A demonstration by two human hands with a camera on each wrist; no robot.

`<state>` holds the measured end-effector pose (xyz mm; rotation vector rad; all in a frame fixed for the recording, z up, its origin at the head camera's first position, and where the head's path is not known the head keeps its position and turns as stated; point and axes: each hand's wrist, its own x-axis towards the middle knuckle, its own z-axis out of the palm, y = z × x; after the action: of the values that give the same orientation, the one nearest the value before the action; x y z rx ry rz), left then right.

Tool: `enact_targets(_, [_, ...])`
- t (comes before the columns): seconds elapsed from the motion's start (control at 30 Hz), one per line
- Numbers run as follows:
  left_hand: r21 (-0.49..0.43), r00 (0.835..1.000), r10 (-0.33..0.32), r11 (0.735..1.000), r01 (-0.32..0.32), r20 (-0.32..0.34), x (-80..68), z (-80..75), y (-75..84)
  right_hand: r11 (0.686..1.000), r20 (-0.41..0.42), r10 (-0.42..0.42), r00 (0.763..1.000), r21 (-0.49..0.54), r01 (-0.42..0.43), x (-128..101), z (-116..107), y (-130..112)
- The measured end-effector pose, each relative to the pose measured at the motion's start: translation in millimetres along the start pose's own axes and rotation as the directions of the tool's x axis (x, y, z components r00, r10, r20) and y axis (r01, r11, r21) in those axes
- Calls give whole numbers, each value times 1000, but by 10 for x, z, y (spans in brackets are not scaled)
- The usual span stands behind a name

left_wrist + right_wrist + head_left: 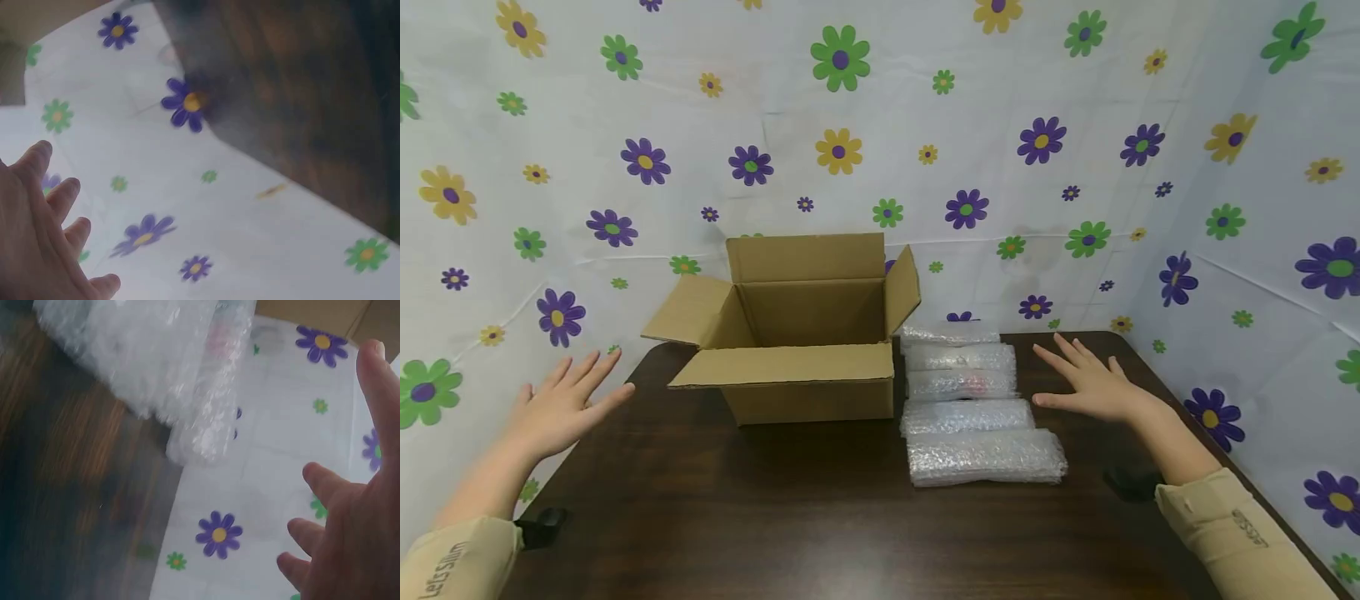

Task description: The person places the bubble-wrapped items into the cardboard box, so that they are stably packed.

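My left hand (561,410) is raised at the table's left edge with fingers spread, holding nothing; its fingers (65,199) show at the lower left of the left wrist view. On the other side, my right hand (1090,385) hovers with spread fingers just right of a row of bubble-wrapped bundles (985,457), apart from them. Several of these bundles lie one behind another, and one (962,384) has a reddish patch showing through. An open cardboard box (812,400) stands left of the row, its flaps folded outward. Its floor is hidden behind the front flap.
Beneath everything is a dark brown wooden table (820,508) with rounded far corners. A white cloth (865,200) printed with flowers hangs behind and at the sides. Dark straps, one a wrist band (542,527), sit by the beige sleeves (1240,525).
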<state>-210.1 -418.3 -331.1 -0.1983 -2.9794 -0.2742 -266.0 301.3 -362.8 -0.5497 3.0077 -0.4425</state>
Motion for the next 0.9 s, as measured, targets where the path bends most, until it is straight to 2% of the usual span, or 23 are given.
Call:
enact_targets(0.17, [-12,999,1,1000,-2,-40,-26,-198,-45,997,10,-64,998,32,64,-58,-13,-150])
enact_targets(0.3, [-13,998,16,1000,-17,-54,15,-342,4,986,23,-138,990,99,135,-103,1,-266])
enact_targets(0.5, [9,996,62,998,-61,-69,170,-549,239,948,61,-270,961,194,254,-127,97,-430])
enact_targets(0.67, [-23,991,115,993,-117,-66,313,-657,474,918,141,-346,928,256,304,-143,186,-579])
enact_targets(0.9, [-129,974,216,966,-223,-69,479,-613,753,893,192,-393,900,313,323,-149,322,-696])
